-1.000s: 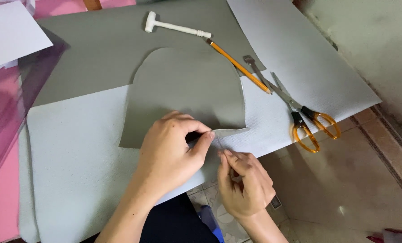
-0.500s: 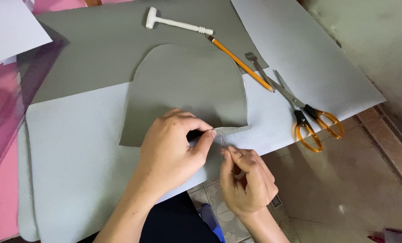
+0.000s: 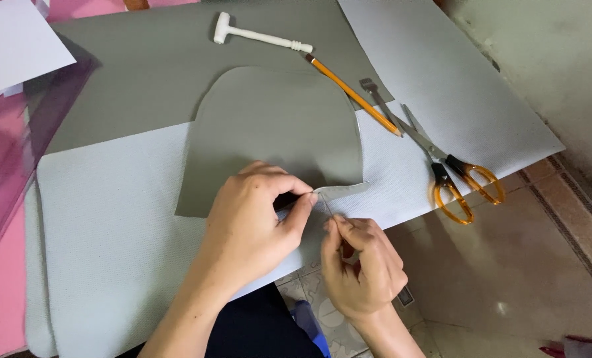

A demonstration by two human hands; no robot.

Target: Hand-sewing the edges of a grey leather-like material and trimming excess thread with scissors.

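Grey cutout (image 3: 276,126) edge, pinched between fingers (image 3: 304,202)

One mallet (image 3: 259,35), one pencil (image 3: 352,95), one pair of scissors (image 3: 442,159), two hands (image 3: 256,225).

Little changed. Right hand (image 3: 361,265) shifted slightly up and left, fingertips closer under the left hand's (image 3: 253,222) thumb at the lower edge of the grey piece (image 3: 276,132). Pinched edge strip lifted a touch flatter toward the right. Whole scene slid slightly in the head view, scissors (image 3: 452,169) nearer the right.
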